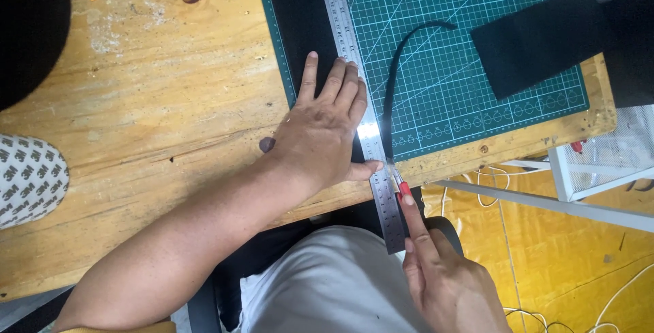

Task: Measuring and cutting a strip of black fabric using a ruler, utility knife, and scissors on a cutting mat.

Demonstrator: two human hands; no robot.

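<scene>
Head view: left hand (325, 125) flat, fingers spread, pinning ruler (361, 112) over black sheet (306, 26) on mat (463, 54). Right hand (446, 282) grips knife (400, 184) at ruler's near end; cut strip (392, 81) right of ruler.

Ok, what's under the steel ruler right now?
Under the steel ruler lies a black sheet on the green cutting mat. The left hand covers the sheet's lower part.

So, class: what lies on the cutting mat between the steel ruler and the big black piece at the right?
In the head view, a thin curved black strip lies on the green mat between them.
</scene>
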